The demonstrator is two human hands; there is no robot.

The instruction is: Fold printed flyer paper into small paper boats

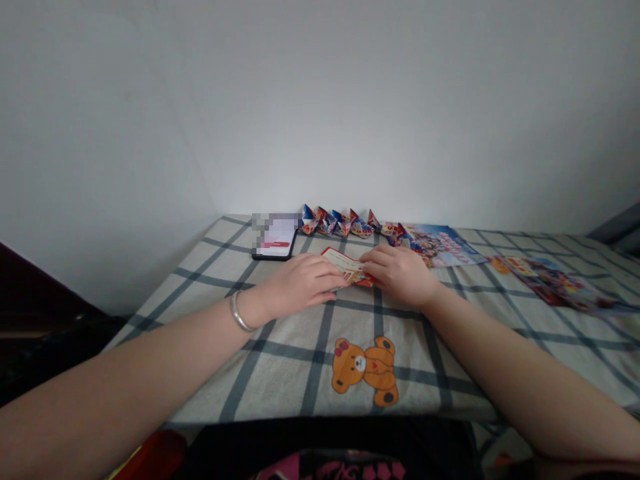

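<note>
A folded piece of red and cream printed paper [345, 262] lies on a checked cloth [310, 347] between both hands. My left hand [300, 283], with a silver bangle [239, 313] on the wrist, presses its fingers together on the paper's near left edge. My right hand [400, 273] has curled fingers pinching the paper's right end. Behind them stands a row of several folded paper shapes [345, 223] in red and blue.
A phone [275, 239] with a lit screen lies at the back left. Colourful printed leaflets [440, 243] lie flat at the back right, and another [555, 280] further right. A bear print [367, 370] marks the cloth near me. A plain wall rises behind.
</note>
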